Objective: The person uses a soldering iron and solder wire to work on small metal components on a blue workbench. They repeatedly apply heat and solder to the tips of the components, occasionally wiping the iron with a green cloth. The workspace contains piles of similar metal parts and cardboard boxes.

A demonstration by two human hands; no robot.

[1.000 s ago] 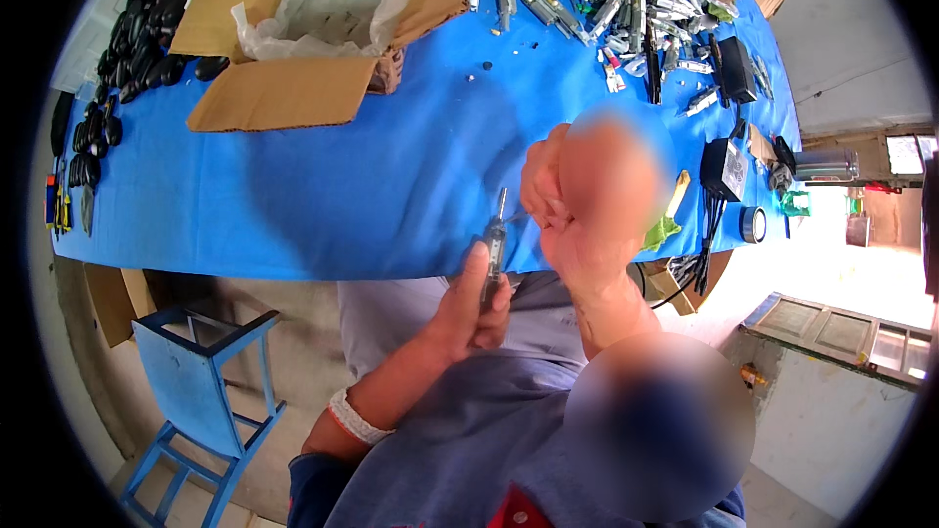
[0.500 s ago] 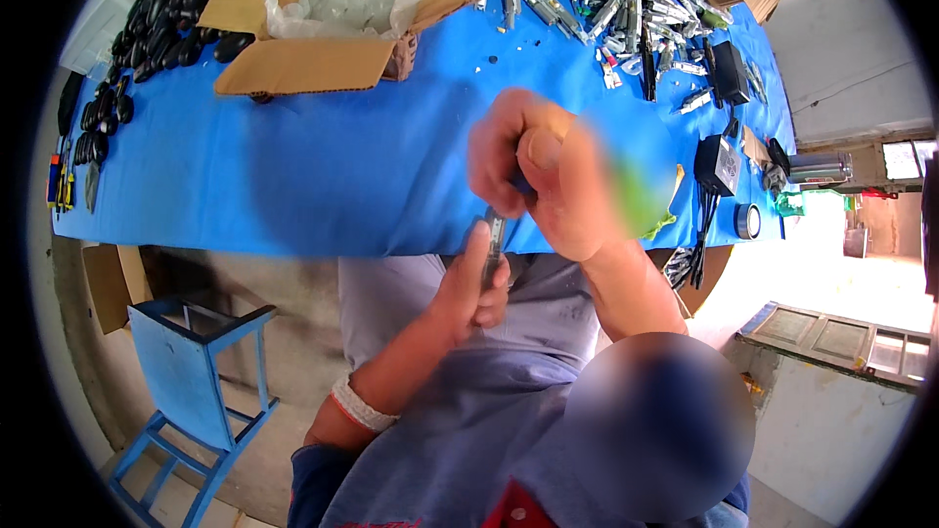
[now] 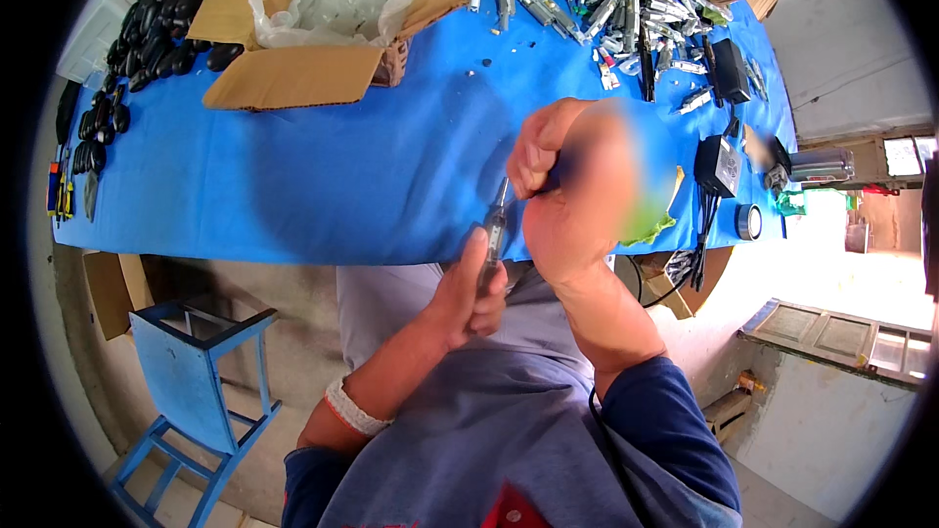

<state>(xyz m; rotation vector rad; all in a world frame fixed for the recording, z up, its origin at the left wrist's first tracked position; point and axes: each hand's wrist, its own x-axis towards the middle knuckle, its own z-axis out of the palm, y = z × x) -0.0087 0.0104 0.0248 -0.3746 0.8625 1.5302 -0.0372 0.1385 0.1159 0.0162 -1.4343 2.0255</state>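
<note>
Gripping a slim grey stick-shaped piece [image 3: 497, 227] with a thin metal rod [image 3: 505, 193] in the left hand [image 3: 468, 295] over the near edge of the blue-cloth-covered table [image 3: 196, 205], with the rod's tip just left of the curled, partly blurred right hand [image 3: 562, 207], too obscured to tell whether grasping anything.

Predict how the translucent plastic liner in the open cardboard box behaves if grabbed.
The plastic liner is probably floppy: it lies crumpled with loose, wavy edges. Likely light for its size, since it looks thin and see-through. It may shift easily; no fastening to the cardboard box shows.
</note>
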